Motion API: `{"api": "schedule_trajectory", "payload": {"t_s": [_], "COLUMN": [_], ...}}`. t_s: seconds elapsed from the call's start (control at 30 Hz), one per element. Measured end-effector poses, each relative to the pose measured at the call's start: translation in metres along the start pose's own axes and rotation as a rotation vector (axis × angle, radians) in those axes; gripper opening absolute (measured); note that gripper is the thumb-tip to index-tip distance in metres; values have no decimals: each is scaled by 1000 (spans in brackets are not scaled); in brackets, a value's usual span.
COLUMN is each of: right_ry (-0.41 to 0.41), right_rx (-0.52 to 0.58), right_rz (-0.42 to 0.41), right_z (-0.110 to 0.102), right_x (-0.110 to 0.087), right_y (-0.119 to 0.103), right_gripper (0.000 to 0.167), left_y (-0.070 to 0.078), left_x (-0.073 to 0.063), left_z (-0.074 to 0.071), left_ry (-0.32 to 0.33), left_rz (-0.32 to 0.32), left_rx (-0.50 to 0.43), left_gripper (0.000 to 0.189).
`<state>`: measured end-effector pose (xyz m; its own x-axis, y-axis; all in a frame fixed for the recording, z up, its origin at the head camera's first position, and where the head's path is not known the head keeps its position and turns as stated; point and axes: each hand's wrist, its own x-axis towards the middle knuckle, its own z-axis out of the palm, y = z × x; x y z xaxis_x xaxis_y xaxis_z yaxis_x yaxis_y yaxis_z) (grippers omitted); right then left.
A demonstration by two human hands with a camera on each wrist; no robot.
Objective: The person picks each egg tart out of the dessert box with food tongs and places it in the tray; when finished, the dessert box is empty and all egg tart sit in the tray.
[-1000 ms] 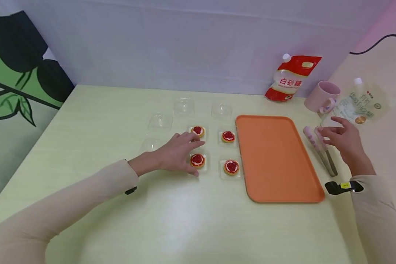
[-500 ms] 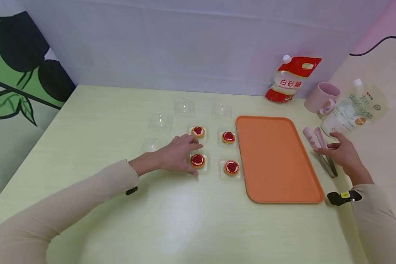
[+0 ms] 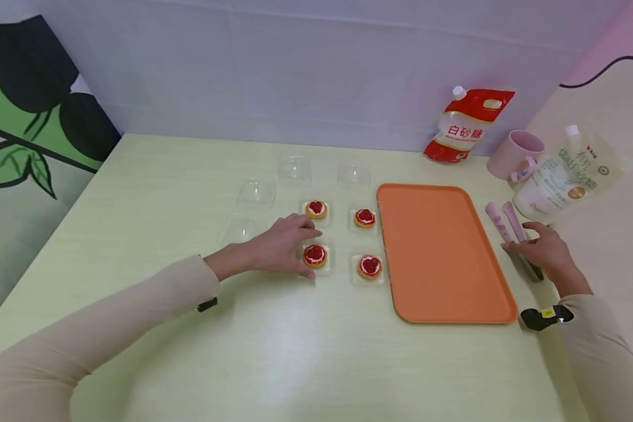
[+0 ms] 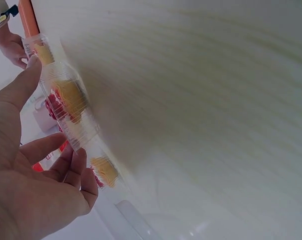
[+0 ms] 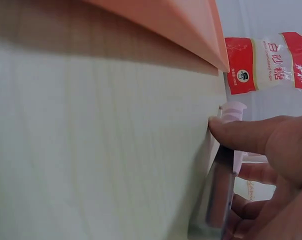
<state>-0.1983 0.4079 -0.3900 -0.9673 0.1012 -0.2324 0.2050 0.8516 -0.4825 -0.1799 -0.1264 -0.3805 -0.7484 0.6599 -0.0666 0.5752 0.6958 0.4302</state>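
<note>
In the head view, my left hand (image 3: 282,246) spans the near left tart (image 3: 315,255), which sits on a clear plastic base (image 4: 83,132). Thumb and fingers lie at opposite edges of that base. Three more red-topped tarts are close by, among them the near right one (image 3: 370,266) and the far left one (image 3: 316,209). At the right, my right hand (image 3: 548,252) holds metal tongs (image 3: 500,223) with pink handles, thumb on one side and fingers on the other. The right wrist view shows the thumb against the tongs' arm (image 5: 218,195); their far end is cut off.
An orange tray (image 3: 445,252) lies between the tarts and the tongs. Several clear lids (image 3: 257,194) stand behind and left of the tarts. A red sugar pouch (image 3: 466,126), a pink mug (image 3: 514,155) and a pale pouch (image 3: 559,181) stand at the back right.
My right hand has come down from above the tongs' handles and taken hold of the tongs lower along their arms. The left hand has stayed almost still around the same tart.
</note>
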Motion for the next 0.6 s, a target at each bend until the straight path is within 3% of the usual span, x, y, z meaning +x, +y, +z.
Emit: {"api": "schedule_trajectory", "payload": {"t_s": [0.37, 0.6], "right_ry": [34, 51], "right_rx": [-33, 131], "right_rz": [-4, -61], "right_z": [0, -2], "right_x": [2, 6], "right_y": [-6, -19], "right_gripper": [68, 67], "left_y": [-1, -1], "left_x": [0, 1], "left_z": [1, 1], "left_ry": [-2, 2], "left_rz": [-4, 2], "left_rx": [3, 7], "left_gripper": [82, 81]}}
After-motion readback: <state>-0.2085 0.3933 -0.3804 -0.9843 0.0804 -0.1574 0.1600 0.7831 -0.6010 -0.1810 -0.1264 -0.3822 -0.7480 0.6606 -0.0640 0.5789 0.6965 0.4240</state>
